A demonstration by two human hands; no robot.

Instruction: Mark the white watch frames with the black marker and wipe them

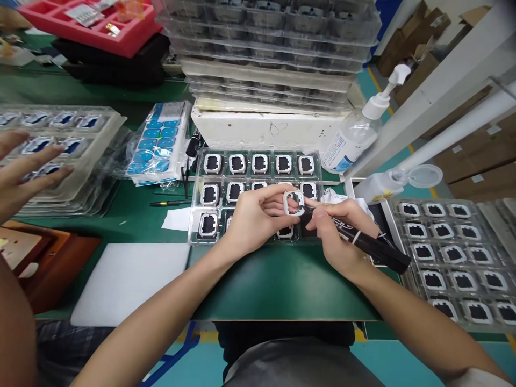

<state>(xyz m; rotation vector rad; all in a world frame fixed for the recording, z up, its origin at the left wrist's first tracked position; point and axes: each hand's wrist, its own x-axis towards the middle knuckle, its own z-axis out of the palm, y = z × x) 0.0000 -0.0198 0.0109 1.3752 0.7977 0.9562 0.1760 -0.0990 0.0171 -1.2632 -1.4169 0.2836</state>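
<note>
Between its thumb and fingers, my left hand (256, 219) holds a small square metal frame (287, 203) with rounded corners and an open middle. My right hand (342, 232) grips a black marker pen (373, 248), its tip end close to the frame's right side. Whether the tip touches the frame I cannot tell. Both hands are above a clear plastic tray (221, 180) with rows of similar white-rimmed frames around dark centres. My hands hide part of its lower rows.
Trays of like frames lie at right (453, 252) and are stacked at the back (270, 43). A pump bottle (357, 137) stands behind right. At left are a blue-and-white pack (159, 142), a white foam sheet (129, 279), and another person's hand (32, 172) over a tray.
</note>
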